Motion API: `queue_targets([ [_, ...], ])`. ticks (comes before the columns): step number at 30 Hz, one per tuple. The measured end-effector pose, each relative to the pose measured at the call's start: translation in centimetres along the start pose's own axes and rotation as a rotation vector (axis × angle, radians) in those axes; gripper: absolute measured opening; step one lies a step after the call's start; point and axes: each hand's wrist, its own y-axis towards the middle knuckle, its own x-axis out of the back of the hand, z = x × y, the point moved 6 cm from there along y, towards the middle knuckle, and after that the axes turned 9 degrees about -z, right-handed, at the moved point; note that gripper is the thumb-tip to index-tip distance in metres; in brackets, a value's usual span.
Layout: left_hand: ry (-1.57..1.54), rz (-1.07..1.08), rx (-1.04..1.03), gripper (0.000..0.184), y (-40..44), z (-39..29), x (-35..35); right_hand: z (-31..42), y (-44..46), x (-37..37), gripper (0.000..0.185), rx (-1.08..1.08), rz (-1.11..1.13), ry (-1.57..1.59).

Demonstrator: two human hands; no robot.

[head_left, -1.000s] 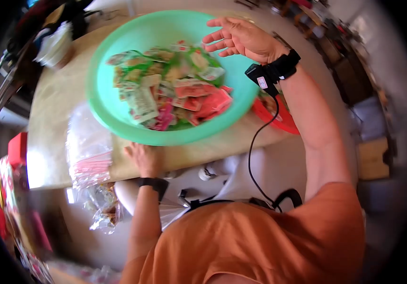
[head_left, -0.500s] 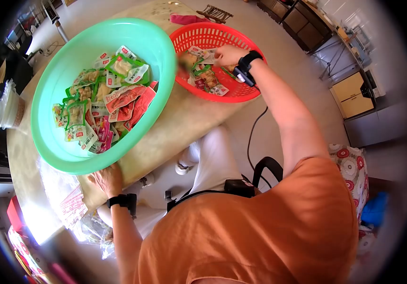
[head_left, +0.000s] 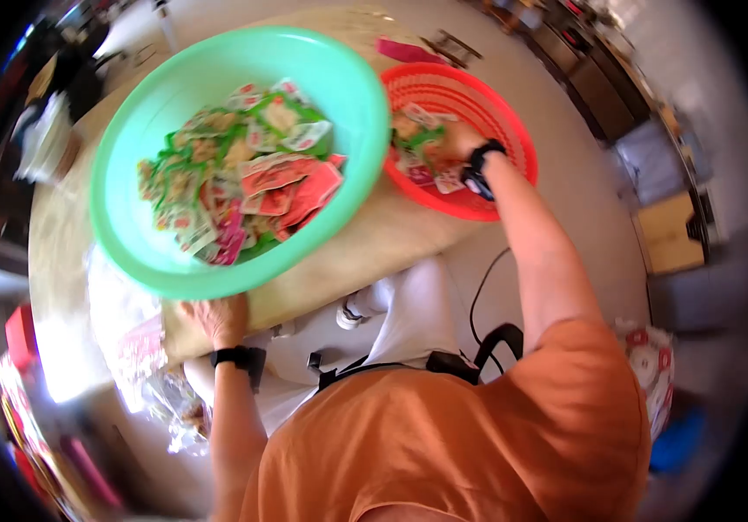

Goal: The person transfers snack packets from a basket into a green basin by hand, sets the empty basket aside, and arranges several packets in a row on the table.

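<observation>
Fingers of the right hand (head_left: 459,143) have dipped among food packets (head_left: 417,143) in the red plastic basket (head_left: 478,100), so the action's there, grip too blurry to tell; left hand (head_left: 222,320) by the green basin (head_left: 339,87), grip unclear too.

My right arm (head_left: 548,244) stretches forward, hand (head_left: 459,143) lowered; my left hand (head_left: 217,320) sits nearer my body, wrist (head_left: 233,355) banded.

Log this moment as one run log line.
left hand: by near rim of green basin | right hand: inside red basket, fingers unclear | basin: holds assorted food packets
</observation>
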Motion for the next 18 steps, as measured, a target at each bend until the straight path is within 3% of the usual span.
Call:
queue_targets([
  [1, -0.028, 0.098, 0.021, 0.035, 0.0, 0.5, -0.1, -0.5, 0.8, 0.4, 0.02, 0.066, -0.024, 0.193],
  [2, 0.104, 0.145, 0.005, 0.032, 0.0, 0.7, -0.3, -0.2, 1.2, 1.7, 0.013, 0.065, -0.046, 0.099],
  [3, 0.006, -0.03, -0.013, 0.031, -0.4, 2.0, -1.1, 3.6, -1.8, 3.4, 0.012, 0.049, -0.193, 0.101],
  [4, -0.014, -0.145, -0.033, 0.031, -0.7, 2.8, -2.2, 2.4, 0.5, 4.0, 0.017, 0.102, -0.156, 0.369],
  [6, -0.106, -0.157, 0.072, 0.035, -0.3, 2.2, -0.9, 6.2, -1.2, 5.8, 0.026, 0.209, -0.085, 0.778],
  [8, -0.173, -0.064, 0.151, 0.041, 0.3, 1.6, 0.9, 11.2, -3.7, 5.4, 0.032, 0.057, -0.163, 1.025],
  [10, -0.194, -0.072, 0.171, 0.045, 0.2, 1.8, 1.4, 14.4, -2.0, 3.9, 0.03, 0.135, 0.159, 1.142],
  [14, -0.235, -0.1, 0.158, 0.051, 0.2, 2.1, 1.6, 23.5, 0.1, -1.9, 0.023, 0.086, 0.469, 1.268],
  [16, -0.248, -0.089, 0.159, 0.051, 0.2, 2.1, 1.8, 29.7, -1.9, -3.9, 0.035, 0.382, 0.491, 1.202],
  [18, -0.258, -0.076, 0.152, 0.051, 0.2, 2.1, 1.9, 33.3, -3.0, -5.7, 0.041, 0.448, 0.438, 1.195],
])
